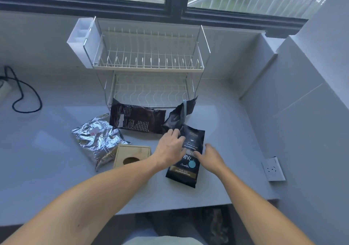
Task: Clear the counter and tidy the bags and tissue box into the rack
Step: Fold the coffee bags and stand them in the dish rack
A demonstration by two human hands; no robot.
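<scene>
Both hands rest spread on the black bag; rack empty, nothing stowed yet.

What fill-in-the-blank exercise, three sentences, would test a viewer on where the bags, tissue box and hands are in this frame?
1. Both tiers of the wire rack hold ____ bags.
2. The wooden tissue box lies directly right of the ____ foil bag.
3. The left hand and right hand both reach the ____ coffee bag printed "Blue Mountain".

Missing words: no; silver; black
</scene>
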